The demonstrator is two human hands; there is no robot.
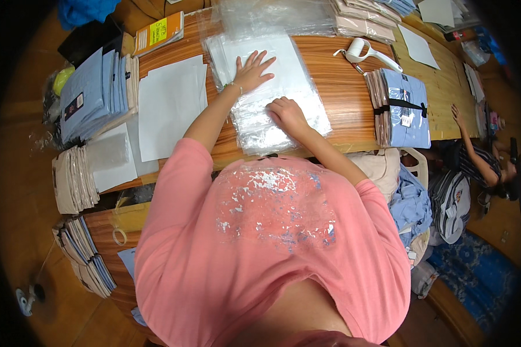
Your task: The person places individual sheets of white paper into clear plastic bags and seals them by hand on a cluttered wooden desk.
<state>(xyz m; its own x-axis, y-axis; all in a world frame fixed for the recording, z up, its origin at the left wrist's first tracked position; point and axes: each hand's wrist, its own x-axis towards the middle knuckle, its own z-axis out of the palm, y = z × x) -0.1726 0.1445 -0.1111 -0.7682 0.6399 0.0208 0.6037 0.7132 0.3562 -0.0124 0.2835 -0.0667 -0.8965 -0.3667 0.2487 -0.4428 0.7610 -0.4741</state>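
A stack of clear plastic bags (pixel 298 63) lies in front of me on the wooden table, with white sheet showing through. Flat on its upper part rests my left hand (pixel 252 74), open, fingers spread. Lower down and to the right, my right hand (pixel 289 117) touches the shiny plastic with its fingers curled in. Whatever its fingertips may pinch is hidden. Beside the bags on the left are loose white sheets (pixel 172 107). More clear plastic (pixel 266 17) lies beyond the stack.
Folded blue shirts (pixel 87 95) and beige garments (pixel 75 179) are piled at left. A strapped shirt bundle (pixel 405 110) and a white lint roller (pixel 364 53) lie on the right. Loose clothes (pixel 411 199) fill a chair (pixel 418 165). Another person's arm (pixel 472 147) reaches the far right table.
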